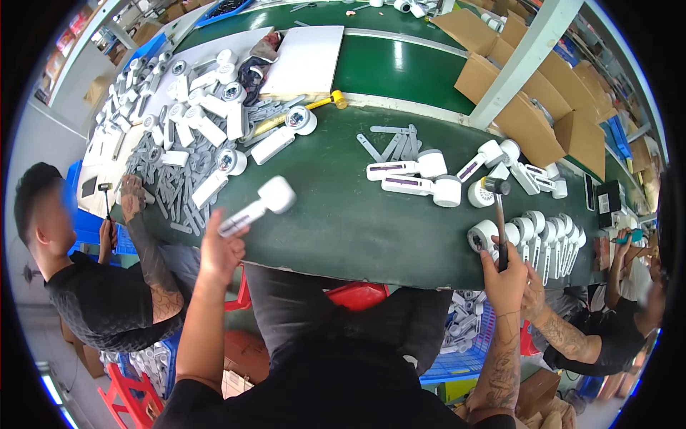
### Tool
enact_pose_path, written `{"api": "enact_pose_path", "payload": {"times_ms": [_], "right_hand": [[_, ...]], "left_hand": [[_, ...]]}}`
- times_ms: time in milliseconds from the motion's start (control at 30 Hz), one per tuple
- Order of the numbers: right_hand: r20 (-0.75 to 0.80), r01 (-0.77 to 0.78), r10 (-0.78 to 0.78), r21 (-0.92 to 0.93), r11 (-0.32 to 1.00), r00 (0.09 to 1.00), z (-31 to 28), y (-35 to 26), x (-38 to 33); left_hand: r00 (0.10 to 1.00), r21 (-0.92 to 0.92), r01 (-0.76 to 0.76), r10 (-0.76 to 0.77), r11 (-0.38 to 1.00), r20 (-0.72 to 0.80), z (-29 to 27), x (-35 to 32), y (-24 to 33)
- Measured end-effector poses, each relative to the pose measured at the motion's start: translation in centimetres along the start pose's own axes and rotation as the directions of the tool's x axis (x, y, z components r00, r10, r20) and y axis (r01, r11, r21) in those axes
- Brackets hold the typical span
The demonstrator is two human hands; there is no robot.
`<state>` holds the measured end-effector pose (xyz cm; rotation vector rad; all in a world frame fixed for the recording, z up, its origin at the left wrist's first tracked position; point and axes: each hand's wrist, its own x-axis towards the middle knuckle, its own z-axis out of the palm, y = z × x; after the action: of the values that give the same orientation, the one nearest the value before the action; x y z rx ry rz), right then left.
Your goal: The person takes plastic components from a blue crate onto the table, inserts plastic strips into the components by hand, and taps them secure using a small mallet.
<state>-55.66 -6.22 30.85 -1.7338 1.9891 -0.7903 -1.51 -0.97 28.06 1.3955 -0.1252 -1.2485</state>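
Note:
My left hand [223, 249] is closed around the handle of a white round-headed handheld device [276, 195], lifted over the green tabletop at the left, its head tilted up and right. Upright in my closed right hand [504, 280] is a hammer [501, 229] with a dark head. Beside that hammer a row of similar white devices [549, 232] stands along the table's right front. Behind it, more white devices [449, 191] lie with a few grey flat strips [400, 143].
Grey strips [171, 189] and white devices are heaped at the left, near a yellow hammer [336, 99]. Co-workers sit on both sides; one co-worker's hand [532, 294] is close to my right hand. Cardboard boxes [529, 93] and a metal post [525, 61] stand at back right.

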Motion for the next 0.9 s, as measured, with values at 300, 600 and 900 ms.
{"api": "enact_pose_path", "payload": {"times_ms": [300,600,900], "right_hand": [[-0.084,0.221,-0.212,0.109,0.969,0.974,5.9,-4.7,6.9],[0.025,0.237,-0.24,0.068,0.969,0.971,9.2,-6.3,6.3],[-0.009,0.247,-0.248,0.129,0.96,0.969,9.8,-7.1,2.7]], "left_hand": [[0.679,0.355,-0.73,0.56,0.584,0.475,11.5,5.1,-3.4],[0.775,0.815,-0.58,0.308,-0.003,0.552,27.2,10.3,-2.9],[0.525,0.483,-0.845,0.53,0.231,0.666,24.6,8.0,-2.5]]}}
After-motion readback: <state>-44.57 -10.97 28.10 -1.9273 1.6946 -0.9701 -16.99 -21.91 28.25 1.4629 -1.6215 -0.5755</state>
